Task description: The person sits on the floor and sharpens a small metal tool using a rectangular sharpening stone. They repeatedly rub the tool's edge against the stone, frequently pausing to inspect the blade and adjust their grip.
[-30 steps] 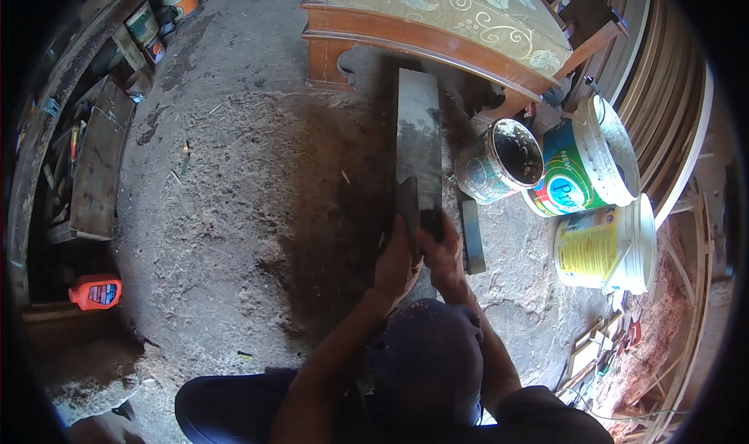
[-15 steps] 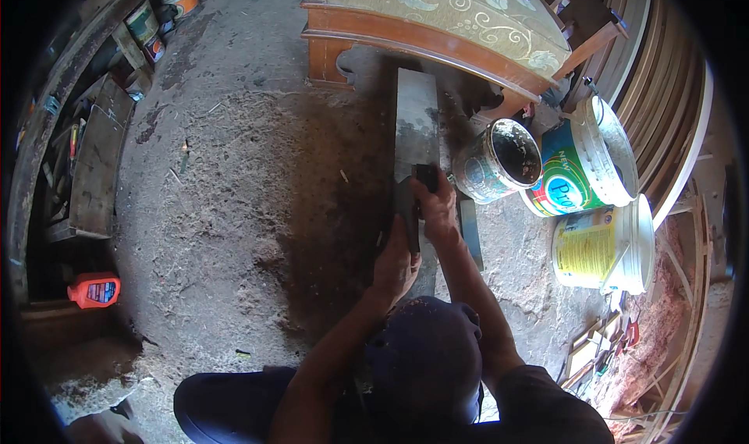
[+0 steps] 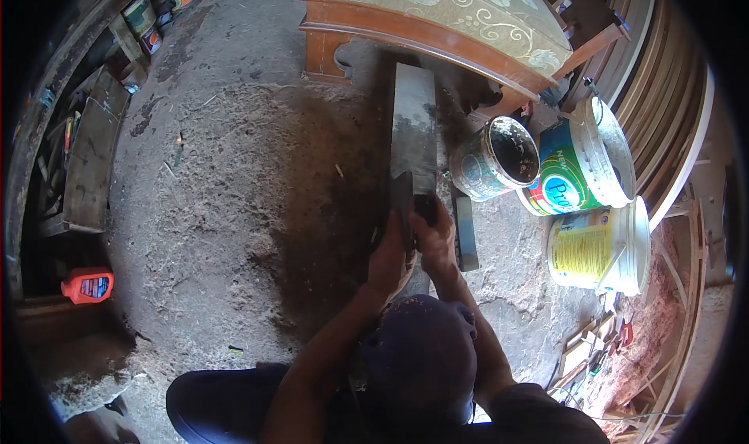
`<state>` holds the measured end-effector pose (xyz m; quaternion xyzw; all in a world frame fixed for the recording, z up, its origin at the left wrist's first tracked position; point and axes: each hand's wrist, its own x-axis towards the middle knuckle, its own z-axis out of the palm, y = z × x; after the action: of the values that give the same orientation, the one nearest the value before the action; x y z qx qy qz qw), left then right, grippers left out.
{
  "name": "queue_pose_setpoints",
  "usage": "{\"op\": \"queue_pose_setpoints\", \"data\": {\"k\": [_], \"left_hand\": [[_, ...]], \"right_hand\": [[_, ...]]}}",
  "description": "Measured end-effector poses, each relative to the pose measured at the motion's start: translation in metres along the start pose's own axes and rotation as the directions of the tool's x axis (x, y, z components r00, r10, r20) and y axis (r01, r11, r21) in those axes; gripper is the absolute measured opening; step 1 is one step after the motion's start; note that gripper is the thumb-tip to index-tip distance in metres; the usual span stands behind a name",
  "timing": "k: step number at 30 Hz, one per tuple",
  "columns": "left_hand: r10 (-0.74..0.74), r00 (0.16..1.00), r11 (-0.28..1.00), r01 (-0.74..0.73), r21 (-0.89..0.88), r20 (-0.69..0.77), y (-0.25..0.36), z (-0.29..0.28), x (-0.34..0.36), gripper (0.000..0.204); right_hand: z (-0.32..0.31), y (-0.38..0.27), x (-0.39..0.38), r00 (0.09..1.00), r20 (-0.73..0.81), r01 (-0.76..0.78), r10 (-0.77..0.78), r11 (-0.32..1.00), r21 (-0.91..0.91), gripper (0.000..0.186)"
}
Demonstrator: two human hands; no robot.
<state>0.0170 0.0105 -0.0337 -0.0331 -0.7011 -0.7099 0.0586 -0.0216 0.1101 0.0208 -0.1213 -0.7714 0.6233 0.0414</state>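
A long, flat grey slab point(image 3: 415, 124) with a darker wet-looking patch runs away from me along the floor. Over its near end, my left hand point(image 3: 388, 261) is closed around a long dark piece with a notched tip point(image 3: 402, 190), whose kind I cannot make out. Close against that piece on its right side, my right hand point(image 3: 437, 241) grips a small black block point(image 3: 425, 207). Both hands are near each other, in front of my knees. My fingers and the dark piece itself cover its lower part.
An open, dirt-stained bucket point(image 3: 495, 163) stands right of the slab. Two larger buckets point(image 3: 573, 171) lie beside it, and a narrow dark strip point(image 3: 466, 233) rests nearby. Upholstered wooden furniture point(image 3: 437, 19) stands beyond. At left are a wooden box point(image 3: 94, 155) and a red bottle point(image 3: 87, 285).
My right hand has drawn back toward me with the black block, down along the dark piece. The left hand keeps its hold, and the notched tip now shows more.
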Motion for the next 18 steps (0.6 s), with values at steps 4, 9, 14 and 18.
{"op": "queue_pose_setpoints", "data": {"k": [4,9,14,18], "left_hand": [[-0.435,0.843,0.376,0.49,-0.787,0.317,0.001,0.006,0.008,0.029],[-0.372,0.886,0.66,0.463,-0.592,0.278,-0.039,0.004,-0.005,0.039],[-0.057,0.988,0.954,0.011,0.299,0.144,-0.015,0.005,-0.003,0.057],[0.17,0.953,0.562,-0.304,0.769,0.252,0.031,-0.009,0.008,0.083]], "right_hand": [[0.008,0.001,0.028,0.999,-0.037,0.004,-0.005,1.0,-0.031,0.051],[0.02,-0.006,0.053,0.999,-0.023,0.048,-0.046,0.996,0.069,0.042],[0.003,-0.007,0.085,0.998,-0.035,-0.045,0.058,0.95,0.308,0.043],[-0.04,-0.039,0.117,0.962,-0.239,0.23,-0.131,0.862,0.451,0.033]]}}
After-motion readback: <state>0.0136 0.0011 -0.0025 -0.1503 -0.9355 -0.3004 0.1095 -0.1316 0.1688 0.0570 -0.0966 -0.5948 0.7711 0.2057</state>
